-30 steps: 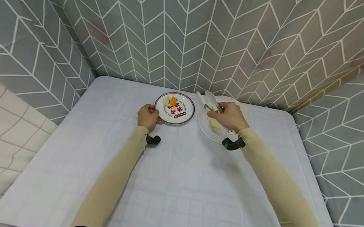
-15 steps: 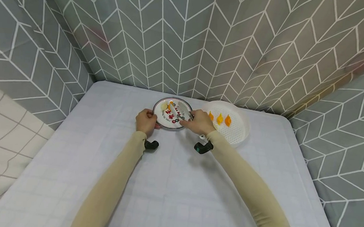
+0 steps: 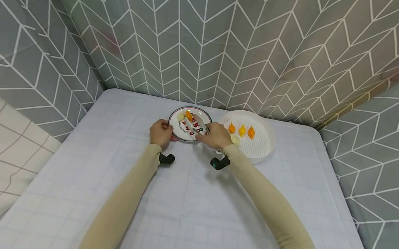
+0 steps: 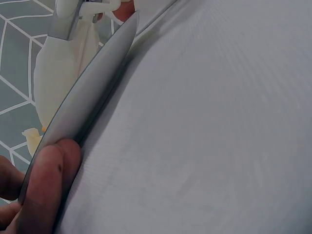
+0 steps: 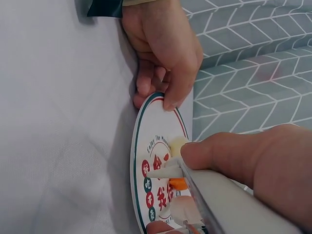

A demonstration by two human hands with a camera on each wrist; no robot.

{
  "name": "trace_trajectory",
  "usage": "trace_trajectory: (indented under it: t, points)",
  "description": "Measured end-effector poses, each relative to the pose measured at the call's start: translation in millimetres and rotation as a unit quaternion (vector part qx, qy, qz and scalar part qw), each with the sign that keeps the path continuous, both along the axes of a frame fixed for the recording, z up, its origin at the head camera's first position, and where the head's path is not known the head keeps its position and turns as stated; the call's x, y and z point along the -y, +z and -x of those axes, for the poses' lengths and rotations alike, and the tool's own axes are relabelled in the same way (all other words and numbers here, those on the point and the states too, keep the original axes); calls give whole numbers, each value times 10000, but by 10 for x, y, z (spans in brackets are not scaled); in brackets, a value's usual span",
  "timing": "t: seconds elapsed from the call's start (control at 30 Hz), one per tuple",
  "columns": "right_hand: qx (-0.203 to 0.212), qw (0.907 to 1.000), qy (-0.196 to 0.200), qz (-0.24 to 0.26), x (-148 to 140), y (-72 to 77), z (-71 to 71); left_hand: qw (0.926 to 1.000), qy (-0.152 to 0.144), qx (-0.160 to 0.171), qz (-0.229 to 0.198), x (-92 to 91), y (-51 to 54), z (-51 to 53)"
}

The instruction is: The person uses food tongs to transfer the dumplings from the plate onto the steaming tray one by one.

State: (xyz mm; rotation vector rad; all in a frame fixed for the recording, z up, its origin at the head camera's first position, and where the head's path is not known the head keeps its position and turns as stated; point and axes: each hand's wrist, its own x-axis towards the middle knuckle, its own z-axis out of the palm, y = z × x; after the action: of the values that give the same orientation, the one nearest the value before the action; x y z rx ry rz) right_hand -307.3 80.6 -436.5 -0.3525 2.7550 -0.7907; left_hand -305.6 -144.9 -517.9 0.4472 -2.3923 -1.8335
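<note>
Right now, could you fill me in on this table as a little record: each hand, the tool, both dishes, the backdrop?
Left hand: pinches the rim of the plate
Right hand: holds the tongs
Tool position: tips over the plate, near an orange piece; contact unclear
Also on plate: pale yellow piece, red lettering
White tray: two orange pieces, a yellow piece between them, another pale piece
Table cover: white cloth
Backdrop: gray patterned curtain

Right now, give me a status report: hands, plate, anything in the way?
Left hand pinching plate rim. Right hand holding tongs over the plate, near orange piece. Pale piece beside it; no obstruction seen.
</note>
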Motion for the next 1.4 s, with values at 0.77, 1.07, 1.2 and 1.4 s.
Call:
trace_trajectory:
  t: [0.77,1.07,1.2,1.4]
  points:
    - [183,9997,133,75,-133,114,45,9999,-87,-134,-32,-1,4,-16]
    - [275,9994,59,209,-571,400,-64,10000,-60,-12,5,-4,-21,-33]
    - [280,9995,28,112,-830,534,-156,9999,-79,-49,-53,-8,-18,-27]
    - [316,9992,-37,-258,-1190,700,-287,10000,-52,-67,-14,15,4,-19]
